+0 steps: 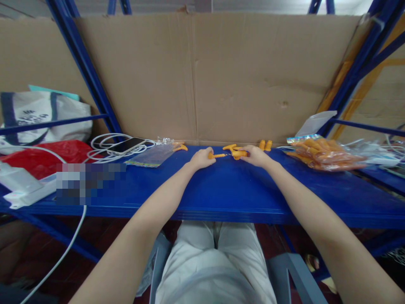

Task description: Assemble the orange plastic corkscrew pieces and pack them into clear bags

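Note:
My left hand [201, 158] is closed around the end of an orange spiral-ridged rod [220, 156], which points right. In my right hand [257, 156] is an orange plastic piece [238, 154], gripped at its right end. The rod's tip comes close to that piece; whether they touch I cannot tell. Just behind it shows an orange branched part [230, 147], and its link to the held piece is unclear. Beyond my right hand, two small orange caps [265, 145] stand by the cardboard.
A clear bag [152, 154] and an orange piece [180, 146] lie left, beside a phone [127, 145] and coiled white cable [104, 143]. Right is a bag of orange parts [319, 153]. Cardboard [196, 80] backs the blue shelf [221, 190]; blue posts flank it.

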Demonstrator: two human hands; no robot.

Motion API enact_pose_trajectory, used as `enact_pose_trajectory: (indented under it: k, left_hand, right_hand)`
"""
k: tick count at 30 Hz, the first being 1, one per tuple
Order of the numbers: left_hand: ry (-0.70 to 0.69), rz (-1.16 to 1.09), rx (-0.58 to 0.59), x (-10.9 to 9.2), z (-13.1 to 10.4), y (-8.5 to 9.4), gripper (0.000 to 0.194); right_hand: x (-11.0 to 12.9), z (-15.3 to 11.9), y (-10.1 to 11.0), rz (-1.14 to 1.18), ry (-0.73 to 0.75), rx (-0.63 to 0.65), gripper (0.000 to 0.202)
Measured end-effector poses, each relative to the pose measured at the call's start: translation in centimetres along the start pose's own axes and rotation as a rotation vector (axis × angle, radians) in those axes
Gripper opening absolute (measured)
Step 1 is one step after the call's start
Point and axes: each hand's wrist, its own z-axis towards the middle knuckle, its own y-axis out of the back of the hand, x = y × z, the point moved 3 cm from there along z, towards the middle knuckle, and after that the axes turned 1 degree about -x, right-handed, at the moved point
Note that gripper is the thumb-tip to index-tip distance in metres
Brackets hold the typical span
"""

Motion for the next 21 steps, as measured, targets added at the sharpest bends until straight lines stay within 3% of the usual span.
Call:
enact_pose_trajectory:
  k: [4, 9, 13, 21]
  left_hand:
    - [-0.049, -0.003, -0.031, -0.4, -0.1, 0.2, 0.032]
    - [-0.084, -0.032, -0.07, -0.5, -0.1, 0.3, 0.031]
    - [-0.094, -0.061, -0.099, -0.3, -0.1, 0.3, 0.029]
    - [-0.121, -0.064, -0.131, -0.3, -0.1, 0.4, 0.03]
  right_hand:
    - [0.6, 0.1, -0.4, 0.089, 0.031, -0.048, 0.037]
    - [-0.1, 0.3, -1.3, 0.337, -0.048, -0.072, 0.036]
    - [-0.5, 0.3, -1.7, 0.613, -0.14, -0.016, 0.027]
    - [0.2, -0.4, -0.7, 0.728, -0.298, 0.102, 0.022]
